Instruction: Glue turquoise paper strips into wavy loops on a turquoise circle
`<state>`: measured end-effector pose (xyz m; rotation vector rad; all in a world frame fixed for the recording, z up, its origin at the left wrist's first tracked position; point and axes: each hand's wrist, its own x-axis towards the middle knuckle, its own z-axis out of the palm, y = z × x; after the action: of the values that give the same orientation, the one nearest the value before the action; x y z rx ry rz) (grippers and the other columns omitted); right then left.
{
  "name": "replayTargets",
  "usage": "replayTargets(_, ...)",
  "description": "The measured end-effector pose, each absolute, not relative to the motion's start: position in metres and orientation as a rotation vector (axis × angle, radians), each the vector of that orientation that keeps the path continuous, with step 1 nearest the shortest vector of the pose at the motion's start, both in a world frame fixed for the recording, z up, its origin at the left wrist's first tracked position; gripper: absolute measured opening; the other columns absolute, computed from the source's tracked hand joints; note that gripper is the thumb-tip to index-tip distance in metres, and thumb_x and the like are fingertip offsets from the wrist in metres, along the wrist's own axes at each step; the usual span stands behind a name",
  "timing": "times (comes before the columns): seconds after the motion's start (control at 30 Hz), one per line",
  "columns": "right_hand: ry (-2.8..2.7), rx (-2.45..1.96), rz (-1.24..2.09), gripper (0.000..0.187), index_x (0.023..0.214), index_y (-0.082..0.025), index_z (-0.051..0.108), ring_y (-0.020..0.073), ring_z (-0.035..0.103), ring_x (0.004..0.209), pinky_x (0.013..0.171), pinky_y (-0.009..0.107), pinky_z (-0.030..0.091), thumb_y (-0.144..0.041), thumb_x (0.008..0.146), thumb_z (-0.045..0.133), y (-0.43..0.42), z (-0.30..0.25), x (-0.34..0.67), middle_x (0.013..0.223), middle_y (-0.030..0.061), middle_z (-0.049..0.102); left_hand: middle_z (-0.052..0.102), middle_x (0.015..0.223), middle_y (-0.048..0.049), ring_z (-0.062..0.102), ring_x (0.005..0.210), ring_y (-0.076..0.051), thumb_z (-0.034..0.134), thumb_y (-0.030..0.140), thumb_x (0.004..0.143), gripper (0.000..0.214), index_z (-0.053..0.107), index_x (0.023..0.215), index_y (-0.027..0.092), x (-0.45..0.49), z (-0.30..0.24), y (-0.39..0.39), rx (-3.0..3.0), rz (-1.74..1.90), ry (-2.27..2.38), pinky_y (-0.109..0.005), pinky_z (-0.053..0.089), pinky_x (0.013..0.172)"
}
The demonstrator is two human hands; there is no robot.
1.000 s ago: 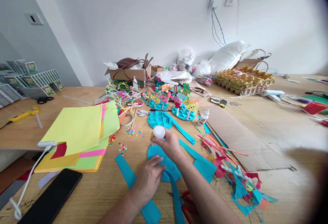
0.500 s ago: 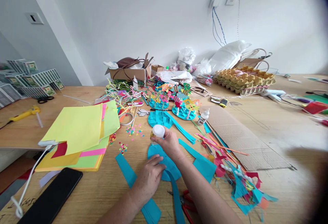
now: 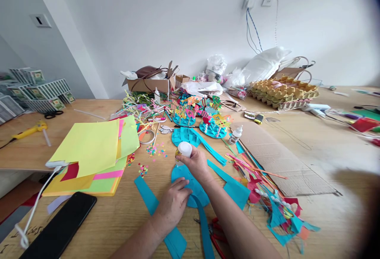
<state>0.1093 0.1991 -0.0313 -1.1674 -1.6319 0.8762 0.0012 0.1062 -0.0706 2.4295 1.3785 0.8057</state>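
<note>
A blue paper disc (image 3: 194, 189) lies on the wooden table in front of me. My left hand (image 3: 172, 203) rests flat on the disc's near edge, fingers stretched out. My right hand (image 3: 196, 163) is wrapped round a white glue bottle (image 3: 183, 150), tipped upside down with its nozzle at the disc's far edge. A long blue paper strip (image 3: 204, 227) runs out from under the disc toward me.
Stacked yellow, pink and green paper sheets (image 3: 95, 152) lie left, a black phone (image 3: 59, 229) at near left. Red-handled scissors (image 3: 218, 237) sit by my right forearm. Paper scraps (image 3: 279, 207), cardboard (image 3: 279, 160), a small glue bottle (image 3: 236, 135) and finished blue crafts (image 3: 212, 126) lie beyond.
My right hand has lifted the glue bottle slightly and shifted it a little away from me. My left hand stays on the disc.
</note>
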Motion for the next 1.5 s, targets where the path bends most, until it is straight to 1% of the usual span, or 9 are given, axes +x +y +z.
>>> replayTargets(0.37,-1.541,-1.163,0.957,0.030,0.083,-0.017,0.061,0.0203,0.058,0.071,0.065,0.030,0.046,-0.034,0.060,0.068,0.203,-0.035,0.111,0.075,0.0014,0.065,0.066,0.105,-0.0084,0.056,0.105,-0.023,0.056,-0.002,0.071,0.027,0.069,0.085,0.018,0.001,-0.070,0.107,2.442,0.827,1.365,-0.037,0.051,0.087)
replayTargets(0.57,-1.538,-1.174,0.967,0.030,0.082,-0.018,0.060,0.0210,0.060,0.070,0.063,0.031,0.047,-0.037,0.061,0.067,0.205,-0.036,0.113,0.074,0.0013,0.065,0.065,0.105,-0.0087,0.056,0.105,-0.023,0.056,-0.002,0.071,0.028,0.068,0.086,0.018,0.001,-0.071,0.106,2.436,0.834,1.354,-0.038,0.050,0.088)
replayTargets(0.87,-1.470,-1.201,0.963,0.037,0.088,-0.016,0.057,0.0206,0.060,0.069,0.061,0.030,0.047,-0.042,0.063,0.064,0.204,-0.032,0.116,0.076,0.0029,0.064,0.066,0.104,-0.0087,0.057,0.104,-0.023,0.055,-0.002,0.070,0.028,0.068,0.086,0.018,0.001,-0.071,0.107,2.453,0.841,1.349,-0.038,0.051,0.086)
replayTargets(1.03,-1.498,-1.192,0.989,0.034,0.086,-0.017,0.056,0.0192,0.059,0.068,0.059,0.029,0.046,-0.039,0.062,0.064,0.200,-0.030,0.116,0.073,0.0015,0.062,0.066,0.104,-0.0069,0.056,0.105,-0.022,0.052,0.000,0.072,0.029,0.068,0.086,0.020,0.001,-0.072,0.107,2.439,0.862,1.349,-0.038,0.051,0.086)
replayTargets(1.27,-1.645,-1.203,0.844,0.024,0.082,-0.019,0.055,0.0160,0.055,0.066,0.058,0.025,0.043,-0.033,0.064,0.064,0.190,-0.023,0.112,0.073,0.0000,0.061,0.066,0.105,-0.0073,0.057,0.104,-0.022,0.053,0.000,0.072,0.029,0.068,0.085,0.020,0.001,-0.072,0.107,2.456,0.849,1.367,-0.038,0.051,0.085)
replayTargets(1.5,-1.735,-1.210,0.741,0.019,0.076,-0.019,0.054,0.0149,0.051,0.065,0.057,0.024,0.039,-0.032,0.067,0.064,0.184,-0.017,0.111,0.071,-0.0005,0.058,0.066,0.105,-0.0070,0.058,0.103,-0.022,0.050,-0.001,0.072,0.030,0.068,0.085,0.020,0.000,-0.074,0.107,2.492,0.839,1.369,-0.038,0.053,0.083)
